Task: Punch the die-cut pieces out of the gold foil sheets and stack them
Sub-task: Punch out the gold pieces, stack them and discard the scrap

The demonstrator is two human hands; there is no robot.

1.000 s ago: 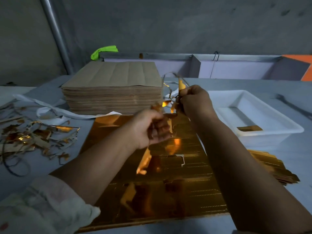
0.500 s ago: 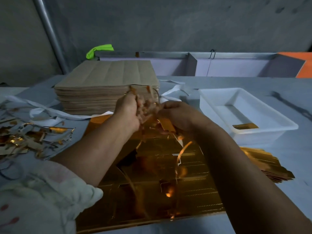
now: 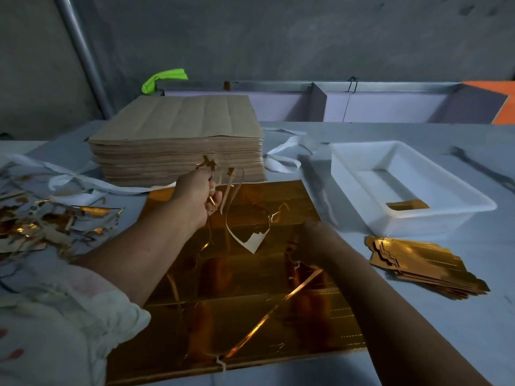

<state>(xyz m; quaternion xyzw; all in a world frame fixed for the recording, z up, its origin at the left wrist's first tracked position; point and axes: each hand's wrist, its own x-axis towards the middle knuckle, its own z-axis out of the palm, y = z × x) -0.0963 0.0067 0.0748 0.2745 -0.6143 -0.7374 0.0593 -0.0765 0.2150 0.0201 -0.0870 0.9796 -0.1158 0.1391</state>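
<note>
A pile of gold foil sheets (image 3: 245, 310) lies flat on the table in front of me. My left hand (image 3: 195, 200) is raised over the pile's far left part and grips a tangle of thin gold waste strips (image 3: 231, 207) that trail down to the sheet. My right hand (image 3: 315, 240) is low on the pile's right side, fingers curled at the foil surface; what it holds is hidden in shadow. A loose gold strip (image 3: 276, 310) runs diagonally across the top sheet. A stack of punched gold pieces (image 3: 423, 266) rests on the table to the right.
A tall stack of brown sheets (image 3: 178, 140) stands behind the foil. A white plastic tray (image 3: 412, 218) with one gold piece (image 3: 407, 204) sits at the right. Gold scrap (image 3: 41, 227) litters the left, with white straps (image 3: 78, 179) near it. A wall closes the back.
My hands have parted: the left has carried the bunch of strips up and to the left, the right has dropped down onto the right side of the sheet.
</note>
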